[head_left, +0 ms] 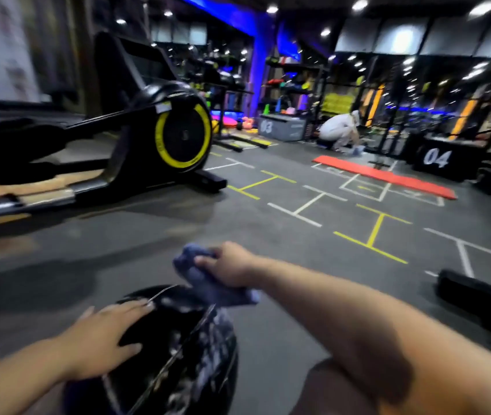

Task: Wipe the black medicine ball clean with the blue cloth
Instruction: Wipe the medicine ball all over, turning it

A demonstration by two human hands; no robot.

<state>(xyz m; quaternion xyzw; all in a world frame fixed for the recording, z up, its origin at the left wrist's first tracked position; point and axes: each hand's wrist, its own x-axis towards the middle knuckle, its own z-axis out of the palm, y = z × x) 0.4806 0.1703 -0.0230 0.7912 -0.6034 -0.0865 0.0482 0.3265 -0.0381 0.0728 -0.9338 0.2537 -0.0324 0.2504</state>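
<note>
Here, at the far left, a black rowing machine [136, 139] with a yellow-ringed flywheel stands on the dark gym floor [268, 235]. Nearer, the person's left hand [105, 342] lies open and flat, fingers spread, on the left side of the black medicine ball [175, 348], which sits low in the near centre of the scene. Just right of that and a little farther off, the right hand [229, 265] is closed around the bunched blue cloth [205, 280], whose lower folds appear to touch the ball's top edge, though motion blur makes the contact hard to confirm. Farther right, a red mat [388, 175] lies on the floor, and a black box marked 04 [442, 158] stands at the far right.
</note>
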